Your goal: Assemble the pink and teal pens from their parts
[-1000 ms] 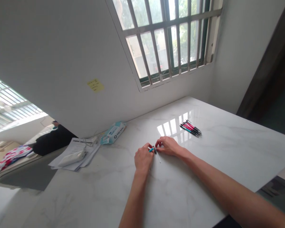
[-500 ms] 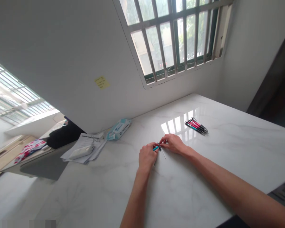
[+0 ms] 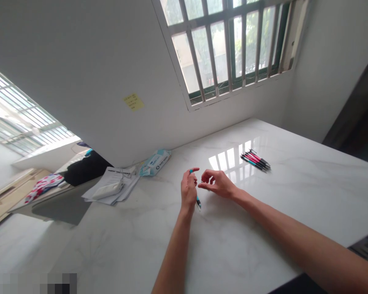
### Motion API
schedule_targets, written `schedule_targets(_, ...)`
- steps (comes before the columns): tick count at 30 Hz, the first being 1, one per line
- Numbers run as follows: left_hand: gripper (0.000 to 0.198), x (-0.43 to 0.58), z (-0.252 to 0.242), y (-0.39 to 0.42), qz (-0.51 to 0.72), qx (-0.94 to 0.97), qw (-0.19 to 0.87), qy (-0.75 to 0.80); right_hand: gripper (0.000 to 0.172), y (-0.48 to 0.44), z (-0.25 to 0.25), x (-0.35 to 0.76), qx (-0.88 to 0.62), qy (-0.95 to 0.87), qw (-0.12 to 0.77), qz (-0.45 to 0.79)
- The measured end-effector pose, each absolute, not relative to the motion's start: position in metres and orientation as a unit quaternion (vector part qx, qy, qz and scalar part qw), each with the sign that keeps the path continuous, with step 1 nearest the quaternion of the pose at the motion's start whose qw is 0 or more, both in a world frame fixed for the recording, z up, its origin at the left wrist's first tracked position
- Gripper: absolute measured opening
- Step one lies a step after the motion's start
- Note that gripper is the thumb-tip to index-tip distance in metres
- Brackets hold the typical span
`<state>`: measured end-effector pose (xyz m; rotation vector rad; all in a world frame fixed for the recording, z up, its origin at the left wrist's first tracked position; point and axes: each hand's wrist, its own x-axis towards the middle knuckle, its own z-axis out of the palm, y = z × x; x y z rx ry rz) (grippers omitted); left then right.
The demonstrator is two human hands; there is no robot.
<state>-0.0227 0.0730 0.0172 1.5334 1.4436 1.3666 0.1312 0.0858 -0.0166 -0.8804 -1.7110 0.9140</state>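
Note:
My left hand [image 3: 189,190] is closed around a teal-and-black pen [image 3: 198,201], its index finger stretched out. A teal part shows by that finger, and the pen's black, pale-tipped lower end sticks out below the palm. The middle of the pen is hidden by the hand. Just to the right, my right hand [image 3: 217,183] has curled fingers with thumb and index close together. A tiny thing seems to be between those fingertips, too small to name. Beyond my right hand lies a row of several pens [image 3: 255,160], black with pink or teal parts.
A blue-and-white pack of wipes [image 3: 155,162] lies near the wall. Left of it are papers [image 3: 110,185] with a white device [image 3: 108,190] on top. The white marbled table [image 3: 233,245] runs up to the wall below a barred window [image 3: 230,53].
My left hand has turned more upright, with its index finger extended and the pen pointing down past the palm. My right hand has drawn slightly apart; the thin rod and black part between the hands no longer show.

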Motion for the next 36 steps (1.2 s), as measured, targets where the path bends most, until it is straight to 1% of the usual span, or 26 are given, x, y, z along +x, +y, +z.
schedule_targets(2,0.044,-0.021,0.014,0.074,0.537,0.542,0.398,0.509,0.032,0.080,-0.014,0.125,-0.331,-0.690,0.502,0.402)
schedule_targets(4,0.044,-0.020,0.013,0.074,0.553,0.513,0.458,0.470,0.031,0.077,-0.013,0.121,-0.317,-0.667,0.522,0.427)
schedule_targets(7,0.040,-0.017,0.015,0.073,0.581,0.487,0.485,0.436,0.037,0.078,-0.014,0.121,-0.320,-0.642,0.536,0.445)
schedule_targets(9,0.040,-0.015,0.017,0.071,0.588,0.476,0.495,0.428,0.042,0.080,-0.015,0.122,-0.324,-0.639,0.538,0.443)
schedule_targets(12,0.046,-0.012,0.020,0.069,0.589,0.464,0.511,0.421,0.037,0.083,-0.016,0.123,-0.326,-0.636,0.545,0.437)
schedule_targets(15,0.045,-0.013,0.022,0.069,0.594,0.474,0.488,0.429,0.030,0.083,-0.014,0.124,-0.331,-0.633,0.549,0.433)
schedule_targets(18,0.043,-0.020,0.021,0.071,0.602,0.503,0.396,0.477,0.025,0.084,-0.011,0.126,-0.360,-0.625,0.549,0.422)
schedule_targets(20,0.046,-0.025,0.019,0.073,0.622,0.499,0.342,0.497,0.024,0.085,-0.009,0.127,-0.372,-0.616,0.552,0.422)
schedule_targets(23,0.050,-0.029,0.014,0.075,0.656,0.463,0.332,0.496,0.027,0.086,-0.008,0.129,-0.363,-0.605,0.561,0.433)
schedule_targets(27,0.046,-0.029,0.011,0.078,0.661,0.445,0.341,0.499,0.032,0.090,-0.007,0.133,-0.362,-0.583,0.579,0.439)
schedule_targets(29,0.046,-0.029,0.010,0.079,0.649,0.432,0.376,0.500,0.035,0.094,-0.006,0.136,-0.370,-0.558,0.595,0.445)
schedule_targets(33,0.047,-0.025,0.010,0.076,0.603,0.376,0.518,0.476,0.041,0.101,-0.003,0.142,-0.352,-0.444,0.635,0.524)
schedule_targets(36,0.048,-0.018,0.009,0.070,0.545,0.362,0.597,0.464,0.039,0.102,0.000,0.144,-0.324,-0.375,0.646,0.580)
